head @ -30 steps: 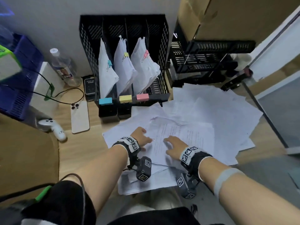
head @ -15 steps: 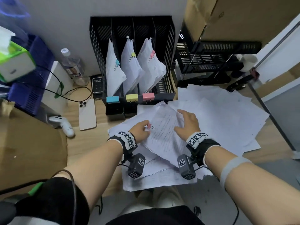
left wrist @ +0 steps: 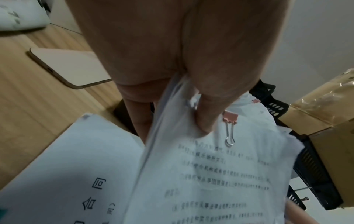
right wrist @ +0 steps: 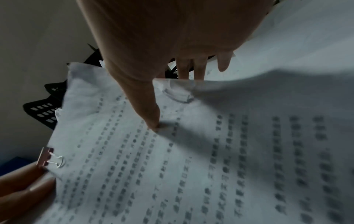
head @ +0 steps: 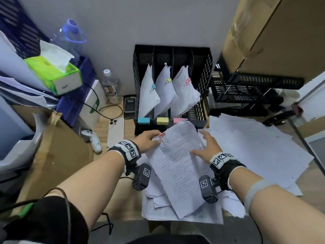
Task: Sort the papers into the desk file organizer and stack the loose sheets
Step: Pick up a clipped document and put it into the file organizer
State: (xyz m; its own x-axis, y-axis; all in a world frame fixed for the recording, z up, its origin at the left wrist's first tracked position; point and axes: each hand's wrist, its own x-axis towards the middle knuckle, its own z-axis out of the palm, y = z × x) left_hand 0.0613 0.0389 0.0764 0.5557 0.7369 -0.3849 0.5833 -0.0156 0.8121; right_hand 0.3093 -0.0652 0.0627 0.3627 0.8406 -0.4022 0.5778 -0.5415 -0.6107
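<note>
**Pink-clipped bundle lifted, pointed at the pink slot**

The person holds a white printed paper bundle fastened with a pink binder clip (head: 175, 161) above the scattered loose white sheets (head: 255, 147) on the wooden bench (head: 102, 124). The left hand (head: 146, 139) pinches the bundle's upper left corner just beside the pink clip (head: 162, 135), thumb on top and the other fingers underneath. The right hand (head: 204, 147) takes the right edge, thumb pressed onto the printed face and fingers reaching behind the sheet.

The bundle's long axis runs from the person's lap up and away, and its far end already overlaps the front of the black mesh desk file organizer (head: 202, 81), just beside the pink label tab (head: 178, 120). The organizer lies straight ahead of both hands, with three clipped sets standing in its slots behind blue, yellow and pink tabs. I would judge the pink slot the target, and the left hand, at the clipped corner, looks the nearer one to steer it in. The bundle would need tipping upright first.

The left wrist view shows what the head view cannot: the thumb (left wrist: 208, 115) beside the clip (left wrist: 229, 119) and fingers (left wrist: 141, 109) under the stack, with another printed sheet lying below. The right wrist view shows the thumb tip (right wrist: 153, 122) on the text and three fingertips past the far edge.
</note>
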